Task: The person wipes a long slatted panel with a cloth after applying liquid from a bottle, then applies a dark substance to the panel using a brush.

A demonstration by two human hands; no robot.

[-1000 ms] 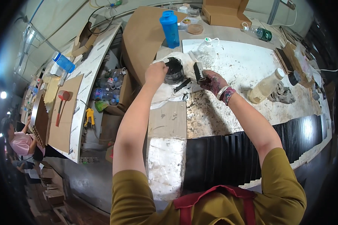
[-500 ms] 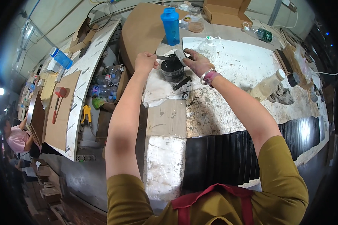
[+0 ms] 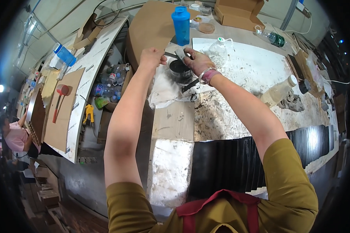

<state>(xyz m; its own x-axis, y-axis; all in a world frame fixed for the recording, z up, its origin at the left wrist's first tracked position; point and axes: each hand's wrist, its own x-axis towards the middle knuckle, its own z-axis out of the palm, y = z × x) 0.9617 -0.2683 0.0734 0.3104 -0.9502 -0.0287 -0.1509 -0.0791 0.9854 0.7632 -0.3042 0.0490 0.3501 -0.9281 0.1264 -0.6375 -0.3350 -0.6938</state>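
My left hand (image 3: 153, 58) pinches one end of a thin dark strip (image 3: 169, 55), which reaches to the right over a tub of black liquid (image 3: 180, 70). At the far side of the tub, my right hand (image 3: 200, 63) grips a small pale grey pad (image 3: 180, 53) against the strip. Dark stains mark the right fingers, and a bangle circles that wrist. The tub sits on a crumpled white cloth (image 3: 159, 91). A black-smeared stick-like tool (image 3: 191, 84) lies beside the tub, partly under my right wrist.
Many black strips (image 3: 229, 167) lie side by side along the near right. A blue shaker bottle (image 3: 181, 27) stands beyond the tub, near a clear bottle (image 3: 218, 52). A cloudy bottle (image 3: 278, 91) leans at right. On the left table rests a red mallet (image 3: 62, 91); a person (image 3: 17, 136) is farther left.
My right hand has shifted left with the grey pad, which now lies closer to my left hand along the strip. The whole view has shifted slightly.
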